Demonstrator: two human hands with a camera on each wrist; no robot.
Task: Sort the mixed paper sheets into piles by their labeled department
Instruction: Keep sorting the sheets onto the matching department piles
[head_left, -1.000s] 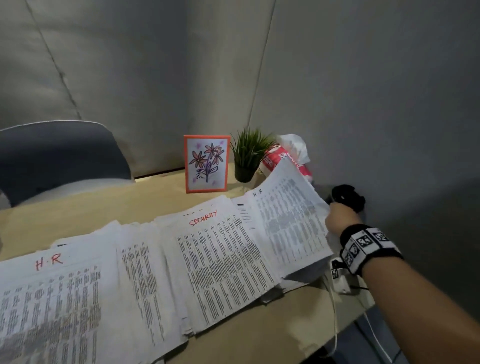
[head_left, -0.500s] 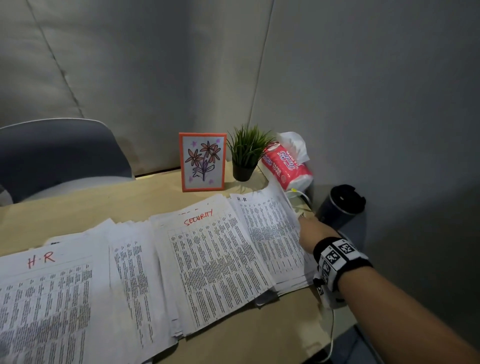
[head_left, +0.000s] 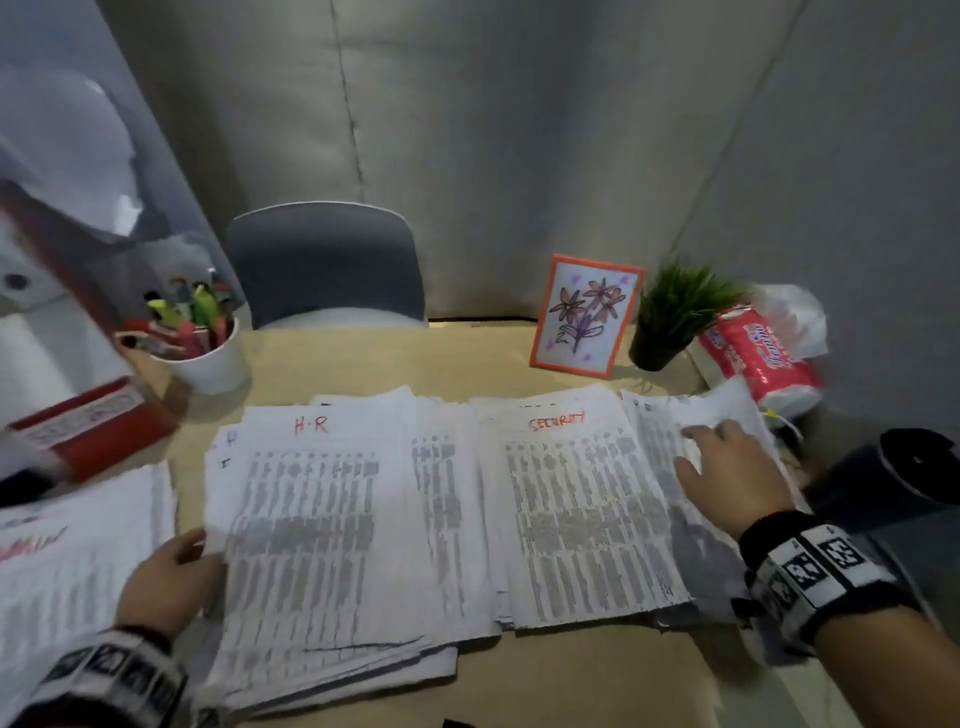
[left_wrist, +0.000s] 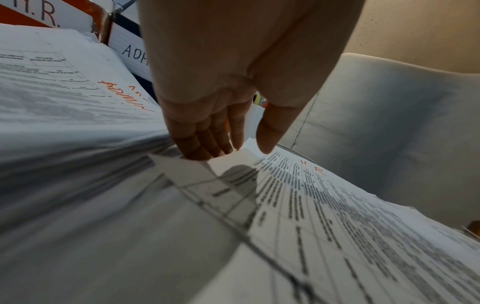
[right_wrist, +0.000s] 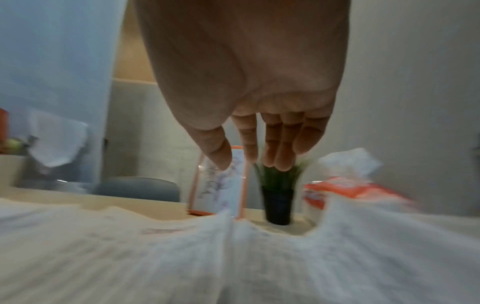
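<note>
- Grey padded walls behind a tan desk, with a chair at top centre and paper spread across the whole lower half of the head view.
- Far left: red folders and a pen cup, then an ADMIN pile running off the lower-left edge.
- Left hand sits at the left edge of the HR pile. In the wrist view the fingers are straight and tucked in at the sheets' edge, thumb out, not clamped on anything.
- Centre-right: SECURITY pile, overlapping its neighbours.
- Right hand lies flat and relaxed on the rightmost stack, holding nothing. Its label is too blurry to read.
- Upper right: flower card, plant, tissue pack; a dark cup at the right edge.
- My guess: mid-sort, squaring piles or about to take the next sheet.
- Next move needs peeling just one sheet off, reading its red label, and dropping it on the matching pile without nudging the overlapping ones.
</note>
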